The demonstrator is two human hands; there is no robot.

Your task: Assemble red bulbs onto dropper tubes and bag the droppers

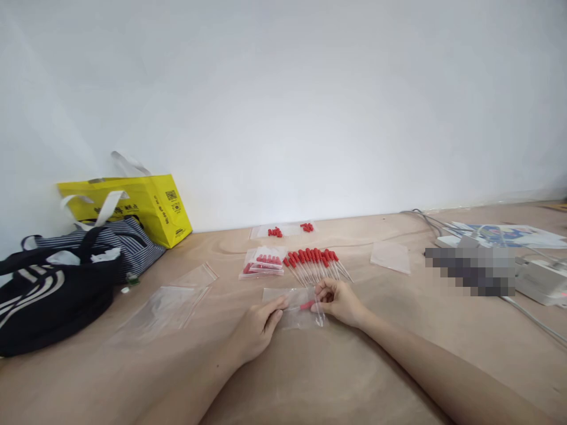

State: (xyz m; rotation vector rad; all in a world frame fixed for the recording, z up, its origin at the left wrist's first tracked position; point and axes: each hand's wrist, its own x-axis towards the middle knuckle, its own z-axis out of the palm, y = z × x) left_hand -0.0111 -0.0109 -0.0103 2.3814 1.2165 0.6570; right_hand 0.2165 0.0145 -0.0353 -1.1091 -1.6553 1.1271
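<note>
A clear plastic bag (pixel 295 319) lies flat on the table between my hands. My left hand (pixel 259 324) presses on its left side, fingers close together. At the bag's right end, my right hand (pixel 339 302) is pinched at the opening, beside a red-tipped piece (pixel 306 305) that shows at the bag. Just beyond, several red-headed sticks (pixel 314 257) are fanned out in a row. Left of them are stacked clear bags (pixel 266 261) with red pieces inside. Farther back, more small red pieces (pixel 275 232) rest on clear plastic near the wall.
Flat clear bags (pixel 163 307) lie at the left and another (pixel 390 257) at the right. A black bag (pixel 53 301), a striped bag (pixel 137 251) and a yellow bag (pixel 170 206) stand far left. Cables, a white adapter (pixel 543 280) and papers are on the right.
</note>
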